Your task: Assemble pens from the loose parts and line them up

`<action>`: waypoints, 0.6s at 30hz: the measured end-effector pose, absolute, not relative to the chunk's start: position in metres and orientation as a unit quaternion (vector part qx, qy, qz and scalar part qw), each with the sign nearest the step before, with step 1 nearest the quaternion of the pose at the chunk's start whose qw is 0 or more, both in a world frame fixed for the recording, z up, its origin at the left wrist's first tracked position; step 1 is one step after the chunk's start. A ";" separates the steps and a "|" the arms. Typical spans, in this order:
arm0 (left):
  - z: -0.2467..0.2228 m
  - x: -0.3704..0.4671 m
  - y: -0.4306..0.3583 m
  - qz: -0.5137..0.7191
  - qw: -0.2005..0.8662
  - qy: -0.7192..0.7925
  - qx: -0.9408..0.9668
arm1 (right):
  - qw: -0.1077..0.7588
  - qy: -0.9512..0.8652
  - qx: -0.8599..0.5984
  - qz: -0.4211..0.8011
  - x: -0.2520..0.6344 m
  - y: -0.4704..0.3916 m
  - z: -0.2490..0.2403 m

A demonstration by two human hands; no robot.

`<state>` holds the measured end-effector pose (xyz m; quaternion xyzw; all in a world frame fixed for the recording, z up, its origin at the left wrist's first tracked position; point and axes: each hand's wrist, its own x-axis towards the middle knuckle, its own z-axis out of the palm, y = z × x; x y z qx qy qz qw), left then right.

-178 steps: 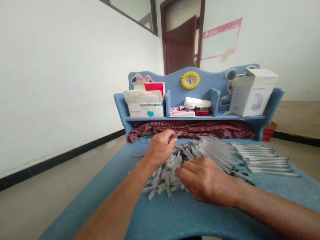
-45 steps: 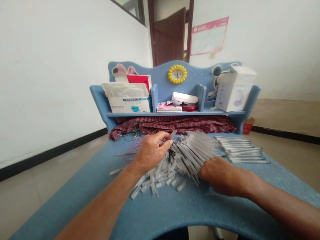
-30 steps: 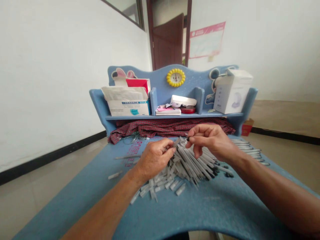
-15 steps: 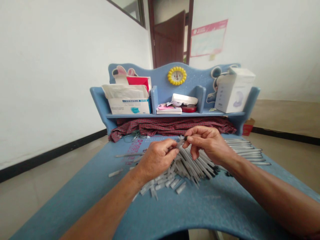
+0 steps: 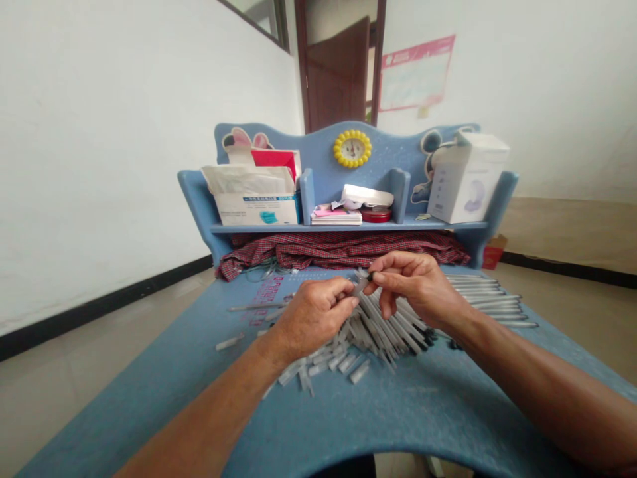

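Over the middle of the blue desk [image 5: 388, 425], my left hand [image 5: 318, 311] pinches a small translucent cap [image 5: 359, 287] between thumb and forefinger. My right hand [image 5: 411, 282] is closed just beside it, its thumb and forefinger on a small black piece [image 5: 369, 276] at the cap's end. Below my hands lies a heap of translucent pen tubes [image 5: 393, 332], some with black ends. Loose clear caps [image 5: 343, 362] are scattered to the front left of the heap. More tubes [image 5: 482, 299] lie in a row to the right, partly behind my right forearm.
Behind the desktop stands a blue shelf [image 5: 348, 230] with a mask box [image 5: 259, 207], a red tin [image 5: 377, 216] and a white box [image 5: 465, 182]. A checked cloth [image 5: 328, 251] is bunched beneath it. One cap [image 5: 229, 342] lies apart at the left.
My hands have hardly moved and keep their pinch. The cap between them is tilted slightly differently, and the view has shifted a little.
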<state>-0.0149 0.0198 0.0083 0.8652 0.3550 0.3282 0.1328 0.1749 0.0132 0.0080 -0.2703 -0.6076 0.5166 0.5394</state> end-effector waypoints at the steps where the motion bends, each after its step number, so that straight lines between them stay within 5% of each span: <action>1: 0.009 -0.015 0.019 0.322 0.142 0.358 0.865 | 0.541 -0.608 -0.270 0.515 0.175 0.013 0.007; 11: 0.014 -0.014 0.016 0.281 0.318 0.371 0.826 | 0.509 -0.650 -0.301 0.477 0.180 0.012 0.006; 18: 0.020 -0.013 0.010 0.229 0.324 0.382 0.835 | 0.393 -0.757 -0.353 0.385 0.196 0.009 0.011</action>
